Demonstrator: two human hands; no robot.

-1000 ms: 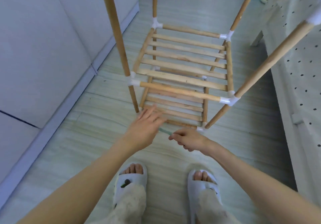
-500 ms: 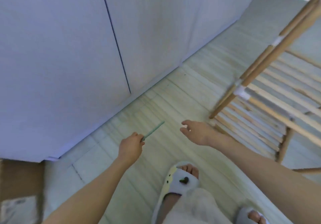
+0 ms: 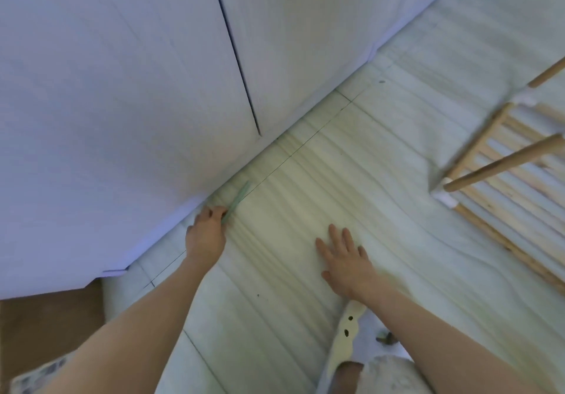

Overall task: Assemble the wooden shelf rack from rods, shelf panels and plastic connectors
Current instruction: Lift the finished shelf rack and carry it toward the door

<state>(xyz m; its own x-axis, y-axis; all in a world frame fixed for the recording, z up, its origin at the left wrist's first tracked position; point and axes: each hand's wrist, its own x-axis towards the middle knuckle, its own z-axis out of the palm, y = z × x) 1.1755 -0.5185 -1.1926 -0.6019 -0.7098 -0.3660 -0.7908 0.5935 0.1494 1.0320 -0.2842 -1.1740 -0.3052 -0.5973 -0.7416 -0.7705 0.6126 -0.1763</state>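
Observation:
My left hand (image 3: 206,234) grips a thin green stick (image 3: 238,198) low down by the foot of the white cabinet; the stick points up and to the right. My right hand (image 3: 344,256) hovers over the floor with its fingers straight and spread, holding nothing. The wooden shelf rack (image 3: 501,186) stands at the right edge, with slatted panels, wooden rods and white plastic connectors (image 3: 444,198) at the corners. Only part of the rack is in view, and it is blurred.
White cabinet doors (image 3: 153,88) fill the upper left, meeting the pale striped floor (image 3: 305,179) along a diagonal edge. A brown cardboard box (image 3: 46,332) sits at the lower left. My slippered foot (image 3: 351,332) is below my right hand.
The view swung left, away from the rack. The green stick passed from my right hand to my left, which carried it down to the cabinet's foot. My right hand opened and spread.

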